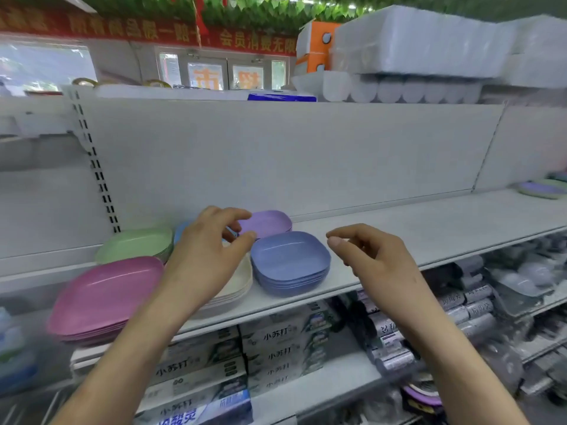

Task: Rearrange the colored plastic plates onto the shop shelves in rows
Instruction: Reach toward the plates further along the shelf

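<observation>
Two loosely curled empty grips, left hand point(208, 254) over cream plates point(237, 286), right hand point(376, 254) over shelf point(445, 231)

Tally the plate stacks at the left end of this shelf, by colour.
Pink stack: 1
Green stack: 1
Light blue stack, mostly hidden behind the left hand: 1
Cream stack: 1
Lilac stack: 1
Periwinkle stack: 1
Total: 6 stacks

Both forearms outstretched, left hand point(205, 259) and right hand point(372, 256) empty, fingers point(349, 230) loosely curled.
</observation>
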A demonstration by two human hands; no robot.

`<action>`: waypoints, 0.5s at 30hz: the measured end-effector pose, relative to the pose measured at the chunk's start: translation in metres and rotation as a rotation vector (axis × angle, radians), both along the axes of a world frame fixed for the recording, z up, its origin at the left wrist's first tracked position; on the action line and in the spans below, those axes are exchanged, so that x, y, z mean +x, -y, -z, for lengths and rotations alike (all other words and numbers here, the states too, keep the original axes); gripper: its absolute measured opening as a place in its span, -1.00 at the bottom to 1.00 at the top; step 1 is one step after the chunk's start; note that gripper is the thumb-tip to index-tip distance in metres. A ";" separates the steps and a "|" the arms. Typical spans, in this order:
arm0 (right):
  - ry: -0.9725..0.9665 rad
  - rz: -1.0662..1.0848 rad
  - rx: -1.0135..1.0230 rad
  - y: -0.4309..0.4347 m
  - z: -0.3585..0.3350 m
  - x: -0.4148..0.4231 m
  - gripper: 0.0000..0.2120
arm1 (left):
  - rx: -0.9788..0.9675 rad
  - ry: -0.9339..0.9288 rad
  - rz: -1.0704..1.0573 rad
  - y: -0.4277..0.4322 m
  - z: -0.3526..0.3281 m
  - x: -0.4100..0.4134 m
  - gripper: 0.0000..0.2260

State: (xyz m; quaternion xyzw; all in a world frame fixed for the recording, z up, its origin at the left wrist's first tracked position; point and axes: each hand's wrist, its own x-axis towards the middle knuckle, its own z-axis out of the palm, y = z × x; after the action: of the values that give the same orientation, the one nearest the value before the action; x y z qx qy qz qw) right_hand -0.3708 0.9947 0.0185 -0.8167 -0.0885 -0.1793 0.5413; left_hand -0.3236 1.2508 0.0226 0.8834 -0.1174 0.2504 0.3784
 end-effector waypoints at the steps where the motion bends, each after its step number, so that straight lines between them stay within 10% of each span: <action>1: -0.006 0.013 -0.009 0.021 0.001 -0.001 -0.87 | -0.018 -0.009 0.027 0.023 0.000 0.001 -0.80; 15: -0.063 0.414 -0.217 0.409 0.010 -0.041 -0.92 | -0.017 -0.063 0.463 0.425 0.039 0.031 -0.75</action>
State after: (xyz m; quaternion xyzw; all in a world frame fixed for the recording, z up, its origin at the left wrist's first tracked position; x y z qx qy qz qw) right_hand -0.4117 0.5855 0.0089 -0.8759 0.0791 -0.2505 0.4047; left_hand -0.2930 0.8259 -0.0159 0.8370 -0.3030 0.1299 0.4367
